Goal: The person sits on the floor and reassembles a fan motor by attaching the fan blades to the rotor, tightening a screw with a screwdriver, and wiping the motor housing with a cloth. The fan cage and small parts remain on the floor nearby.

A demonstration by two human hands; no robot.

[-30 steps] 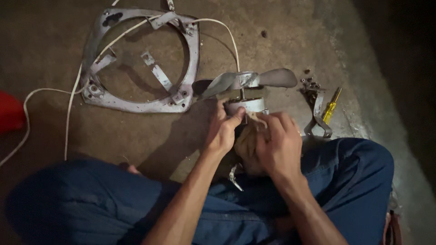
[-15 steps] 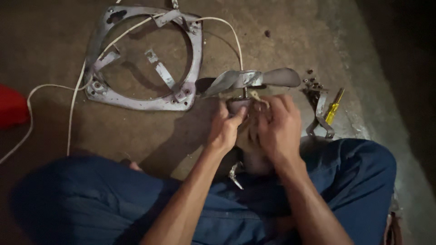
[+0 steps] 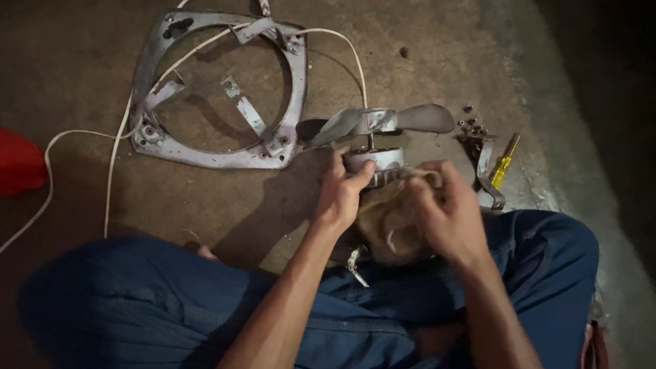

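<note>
1. The floor (image 3: 424, 41) is the biggest thing here. It is bare, brown and rough, and a dark edge runs down the right side. The light is dim, so this looks like a shadowy corner.
2. The person sits on the floor in blue trousers (image 3: 171, 307), knees spread wide.
3. A grey metal frame (image 3: 295, 82) with a big round hole lies flat, up and to the left, well apart from the hands. A white cord (image 3: 116, 154) snakes over it and off to the left.
4. The fan (image 3: 383, 121) sits between the knees, blades up, with its round motor (image 3: 383, 158) just under the blades.
5. A tan rag (image 3: 386, 219) is bunched up against the motor's lower side.
6. The left hand (image 3: 339, 195) grips the motor, thumb and fingers curled around its rim.
7. The right hand (image 3: 447, 215) is closed on the rag and presses it to the motor.
8. To do this well, I think the left hand should hold the motor steady (so the blades do not swing) while the rag rubs in small strokes.
9. A yellow screwdriver (image 3: 504, 164), a bent metal strip (image 3: 486, 171) and some tiny screws (image 3: 471, 126) lie just to the right.
</note>
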